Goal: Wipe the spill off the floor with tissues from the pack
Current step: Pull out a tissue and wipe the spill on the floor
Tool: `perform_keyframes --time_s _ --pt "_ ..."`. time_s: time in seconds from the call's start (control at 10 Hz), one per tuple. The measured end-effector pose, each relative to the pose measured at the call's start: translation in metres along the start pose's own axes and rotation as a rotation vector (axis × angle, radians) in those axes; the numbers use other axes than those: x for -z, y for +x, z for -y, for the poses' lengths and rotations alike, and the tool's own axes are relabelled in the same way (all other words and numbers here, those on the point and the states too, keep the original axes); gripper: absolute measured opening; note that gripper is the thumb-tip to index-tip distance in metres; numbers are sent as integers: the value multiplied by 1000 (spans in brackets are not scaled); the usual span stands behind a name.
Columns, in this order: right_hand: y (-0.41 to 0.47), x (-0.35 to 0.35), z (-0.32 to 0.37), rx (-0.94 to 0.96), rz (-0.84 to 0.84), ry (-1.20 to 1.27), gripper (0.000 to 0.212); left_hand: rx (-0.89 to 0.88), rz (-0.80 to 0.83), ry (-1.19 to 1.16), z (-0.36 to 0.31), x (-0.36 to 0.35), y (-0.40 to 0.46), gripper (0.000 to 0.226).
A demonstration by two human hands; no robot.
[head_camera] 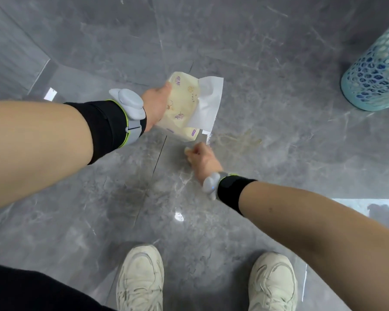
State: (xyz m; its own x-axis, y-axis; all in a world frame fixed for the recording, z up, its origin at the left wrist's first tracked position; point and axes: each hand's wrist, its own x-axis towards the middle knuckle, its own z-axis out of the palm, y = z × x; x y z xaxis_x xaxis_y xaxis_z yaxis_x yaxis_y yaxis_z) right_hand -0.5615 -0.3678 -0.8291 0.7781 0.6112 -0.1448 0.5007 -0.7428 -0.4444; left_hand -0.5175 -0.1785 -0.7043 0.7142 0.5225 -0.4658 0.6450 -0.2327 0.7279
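Observation:
My left hand (155, 106) grips a pale yellow tissue pack (182, 108) above the floor, with a white tissue (208, 102) sticking out of its right side. Below the pack, my right hand (203, 159) is closed into a fist; something small and pale shows at its fingertips, too blurred to name. A thin brownish spill (238, 139) streaks the grey floor just right of the pack's lower corner and above the right hand.
A teal perforated basket (375, 70) stands on the floor at the far right. My two white sneakers (140, 279) (273, 282) are at the bottom. A tile joint (152, 173) runs diagonally across the glossy grey marble floor.

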Motion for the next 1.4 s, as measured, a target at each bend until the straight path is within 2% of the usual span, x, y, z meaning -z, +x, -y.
perform_keyframes --time_s 0.1,0.2,0.3,0.4,0.5,0.6,0.7,0.8,0.9,1.0,1.1,1.2,1.3,1.4 --pt "-29 -25 26 166 132 185 16 24 10 -23 2 3 3 44" --pt "-37 -28 24 275 148 168 19 28 2 -20 2 1 5 45" --pt "-19 -11 4 205 89 98 18 19 -9 -19 6 -3 9 43" --pt "12 29 -39 -59 -14 21 11 49 3 -47 3 -9 11 45" --pt "28 62 -82 -236 -100 37 23 68 19 -86 2 -11 12 42" --pt "25 88 -133 -425 -251 -34 13 80 26 -71 3 -10 12 44" --pt "18 91 -145 -421 -277 -21 22 78 21 -66 2 -8 12 45" --pt "-3 77 -122 -352 -311 43 22 83 14 -74 -1 -9 11 46" --pt "-34 62 -79 -183 -186 139 21 83 1 -77 -4 -12 11 44" --pt "-63 46 -48 -107 -36 246 20 88 -7 -57 -6 -15 10 45" --pt "-83 31 -30 18 174 215 26 71 9 -51 -13 -18 3 48" --pt "-85 24 -11 117 215 206 27 60 19 -48 -16 -20 -1 48" --pt "-85 -7 25 71 218 325 13 52 26 -23 -15 -20 -3 49" --pt "-88 -34 54 253 218 220 30 41 8 13 -11 -13 -5 50"
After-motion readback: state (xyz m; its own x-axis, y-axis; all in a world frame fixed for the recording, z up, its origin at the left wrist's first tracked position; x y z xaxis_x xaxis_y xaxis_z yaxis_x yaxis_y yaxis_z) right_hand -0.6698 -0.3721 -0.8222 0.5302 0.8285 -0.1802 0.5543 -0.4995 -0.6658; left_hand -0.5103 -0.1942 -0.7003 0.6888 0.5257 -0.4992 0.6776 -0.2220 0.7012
